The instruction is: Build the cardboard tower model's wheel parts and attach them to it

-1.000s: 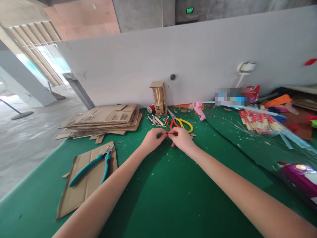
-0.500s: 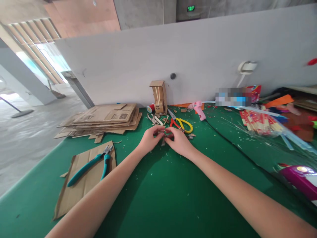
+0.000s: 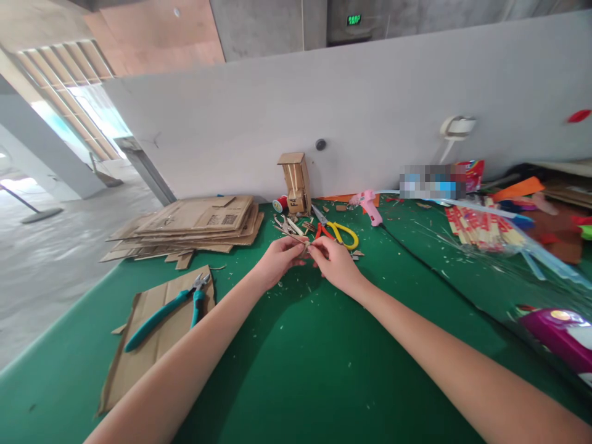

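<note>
My left hand (image 3: pixel 280 262) and my right hand (image 3: pixel 333 262) meet above the green table, fingertips pinched together. Between them is a small brownish piece (image 3: pixel 306 247), too small to name for certain. A thin stick-like strip runs out past my left fingers; whether it belongs to the piece I cannot tell. Just beyond my right hand lie yellow-and-red handled scissors (image 3: pixel 346 235), partly covered by the hand. Metal pliers (image 3: pixel 287 225) lie beyond my left hand. Behind them stands a small cardboard structure (image 3: pixel 296 185) with pale sticks in its front, beside a red spool (image 3: pixel 280 203).
Stacked cardboard (image 3: pixel 194 222) sits at the back left. Teal-handled pliers (image 3: pixel 160 317) rest on a cardboard sheet (image 3: pixel 152 364). A pink glue gun (image 3: pixel 369 206) trails a black cord rightward. Packets of sticks (image 3: pixel 485 227) and a purple device (image 3: pixel 557 336) are on the right. Scraps litter the green table (image 3: pixel 296 382).
My fingers have shifted around the small piece, and the thin strip now shows beyond my left fingers. Both hands stay together in nearly the same place; the view has tilted slightly.
</note>
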A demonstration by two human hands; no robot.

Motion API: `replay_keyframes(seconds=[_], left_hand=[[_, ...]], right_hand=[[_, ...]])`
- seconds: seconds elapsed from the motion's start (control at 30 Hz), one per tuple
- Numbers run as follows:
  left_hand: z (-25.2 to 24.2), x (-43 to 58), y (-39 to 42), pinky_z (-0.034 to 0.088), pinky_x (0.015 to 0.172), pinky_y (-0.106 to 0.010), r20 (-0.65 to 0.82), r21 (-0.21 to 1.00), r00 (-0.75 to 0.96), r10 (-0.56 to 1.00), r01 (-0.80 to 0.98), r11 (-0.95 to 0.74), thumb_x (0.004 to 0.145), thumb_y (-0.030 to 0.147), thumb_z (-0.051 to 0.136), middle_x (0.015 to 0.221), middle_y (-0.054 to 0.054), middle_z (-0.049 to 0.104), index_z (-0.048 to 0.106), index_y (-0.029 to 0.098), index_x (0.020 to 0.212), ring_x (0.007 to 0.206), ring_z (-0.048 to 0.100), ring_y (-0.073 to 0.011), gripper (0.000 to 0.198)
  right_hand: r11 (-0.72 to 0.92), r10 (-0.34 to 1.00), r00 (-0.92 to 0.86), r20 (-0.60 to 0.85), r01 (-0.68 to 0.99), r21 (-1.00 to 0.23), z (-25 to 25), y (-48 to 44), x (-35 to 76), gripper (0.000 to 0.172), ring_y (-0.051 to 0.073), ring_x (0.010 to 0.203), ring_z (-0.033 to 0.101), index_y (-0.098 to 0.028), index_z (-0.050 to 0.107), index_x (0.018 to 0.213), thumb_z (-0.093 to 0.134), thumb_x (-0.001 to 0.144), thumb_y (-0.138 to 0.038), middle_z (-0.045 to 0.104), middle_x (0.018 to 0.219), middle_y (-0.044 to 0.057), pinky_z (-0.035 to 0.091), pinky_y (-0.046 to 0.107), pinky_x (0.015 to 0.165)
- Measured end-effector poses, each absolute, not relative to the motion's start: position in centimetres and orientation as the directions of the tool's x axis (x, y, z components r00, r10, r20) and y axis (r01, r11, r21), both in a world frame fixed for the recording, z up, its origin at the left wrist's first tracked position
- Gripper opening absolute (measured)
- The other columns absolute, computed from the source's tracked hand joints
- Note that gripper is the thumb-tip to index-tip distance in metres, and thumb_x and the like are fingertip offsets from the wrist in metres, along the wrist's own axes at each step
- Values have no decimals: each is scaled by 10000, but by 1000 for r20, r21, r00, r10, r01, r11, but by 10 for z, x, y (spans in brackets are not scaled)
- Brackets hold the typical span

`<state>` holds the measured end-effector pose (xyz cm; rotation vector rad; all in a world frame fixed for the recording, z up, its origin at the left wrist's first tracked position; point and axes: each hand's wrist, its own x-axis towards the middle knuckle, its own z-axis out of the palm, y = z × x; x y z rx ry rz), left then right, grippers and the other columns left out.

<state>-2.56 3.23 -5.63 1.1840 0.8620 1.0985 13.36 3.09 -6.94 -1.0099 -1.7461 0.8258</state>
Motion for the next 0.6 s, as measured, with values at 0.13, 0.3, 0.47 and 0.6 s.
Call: replay_keyframes(seconds=[0.13, 0.3, 0.47, 0.6], left_hand=[[-56, -25, 33, 515, 621, -230, 33, 999, 245, 969, -45, -23, 732, 267, 677, 806, -21, 600, 611, 134, 901, 716, 595, -113, 225], [-59, -26, 38, 522, 670, -303, 282, 907, 88, 955, 302, -295, 763, 225, 608, 866, -53, 598, 615, 146, 929, 746, 597, -154, 185], [-49, -34, 34, 473, 834, -327, 633, 537, 144, 761, 627, -565, 819, 143, 509, 998, -61, 528, 597, 195, 977, 905, 551, -175, 189], [-30, -33, 22, 448, 887, -329, 622, 352, 380, 685, 646, -678, 854, 116, 441, 1072, -67, 529, 562, 212, 1045, 979, 540, -178, 245]], right_hand=[[460, 887, -192, 421, 277, -844, -63, 26, 133, 294, 153, 760, 592, -215, 480, 1066, 533, 812, -352, 571, 960, 54, 488, 296, 644], [479, 873, -247, 420, 273, -834, -57, 21, 134, 298, 151, 777, 585, -215, 511, 1064, 530, 825, -392, 555, 977, 56, 483, 297, 669], [448, 881, -267, 390, 208, -869, -62, 26, 133, 289, 162, 755, 603, -205, 535, 1033, 450, 872, -430, 610, 907, 52, 485, 303, 652], [565, 825, -256, 505, 324, -759, -69, 32, 132, 211, 187, 833, 604, -193, 578, 1002, 533, 823, -295, 642, 933, 76, 480, 325, 712]])
